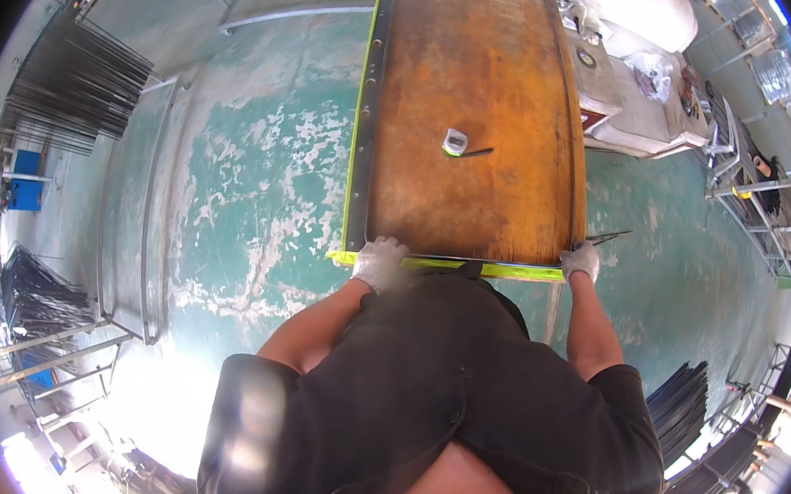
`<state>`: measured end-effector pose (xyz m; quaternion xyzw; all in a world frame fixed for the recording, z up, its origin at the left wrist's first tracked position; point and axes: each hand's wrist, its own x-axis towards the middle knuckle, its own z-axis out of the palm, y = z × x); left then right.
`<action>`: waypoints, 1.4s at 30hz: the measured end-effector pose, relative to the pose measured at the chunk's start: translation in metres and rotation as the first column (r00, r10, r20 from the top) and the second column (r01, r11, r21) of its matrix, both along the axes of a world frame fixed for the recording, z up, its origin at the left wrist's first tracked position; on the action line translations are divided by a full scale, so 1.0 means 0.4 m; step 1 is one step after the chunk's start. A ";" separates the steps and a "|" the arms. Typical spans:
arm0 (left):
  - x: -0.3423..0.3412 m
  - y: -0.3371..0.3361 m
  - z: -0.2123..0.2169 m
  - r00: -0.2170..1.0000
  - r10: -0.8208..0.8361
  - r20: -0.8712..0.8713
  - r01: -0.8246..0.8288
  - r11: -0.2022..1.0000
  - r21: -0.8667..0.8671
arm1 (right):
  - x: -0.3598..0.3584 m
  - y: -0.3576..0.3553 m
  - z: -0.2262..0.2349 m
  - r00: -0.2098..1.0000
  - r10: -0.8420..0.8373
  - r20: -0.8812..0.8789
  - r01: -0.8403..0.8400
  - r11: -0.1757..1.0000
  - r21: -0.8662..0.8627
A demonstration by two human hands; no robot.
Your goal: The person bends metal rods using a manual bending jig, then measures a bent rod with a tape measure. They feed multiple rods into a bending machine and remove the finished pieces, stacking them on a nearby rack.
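left hand (381, 263): white work glove, set on the near left corner of the table; fingers curled over the near edge, gripping the dark metal bar that runs along it.
right hand (582, 261): white work glove, at the near right corner of the table; fingers closed around the other end of the same bar.
metal bar (480, 262): thin dark strip lying along the near edge of the table, spanning from one hand to the other, just above the yellow strip.
table (473, 83): long rust-orange metal top, running away from the person; dark metal frame strip along its left side.
yellow strip (498, 270): bright yellow-green edging under the near edge and up the left edge of the table.
tape measure (455, 142): small pale case with yellow-green trim, resting mid-table, well apart from both hands; a short dark piece lies just to its right, touching or nearly so, cannot tell which.
thin rods (608, 237): a pair of dark slim rods poking out past the right side of the table, near the right hand.
floor (260, 167): green paint, worn to white patches.
bundle of dark bars (78, 83): stacked at far left, on the floor.
workbench (638, 99): pale, cluttered, to the right of the table's far end.
person: dark short-sleeved top, forearms bare, leaning over the near end.
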<state>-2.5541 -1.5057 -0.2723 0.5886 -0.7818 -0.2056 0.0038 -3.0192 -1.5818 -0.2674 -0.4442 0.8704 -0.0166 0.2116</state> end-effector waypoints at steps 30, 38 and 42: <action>-0.008 -0.013 -0.011 0.989 -0.064 0.132 0.065 0.998 -0.003 | -0.032 0.018 -0.066 1.000 -0.026 0.010 0.027 0.996 -0.090; -0.011 -0.030 0.005 0.977 -0.102 0.187 0.090 0.993 0.073 | 0.004 0.002 -0.028 0.997 -0.071 -0.006 0.071 0.997 -0.021; -0.008 -0.030 -0.026 0.977 -0.115 0.182 0.106 0.993 0.056 | 0.007 0.014 -0.005 0.997 -0.075 0.024 0.076 0.996 -0.042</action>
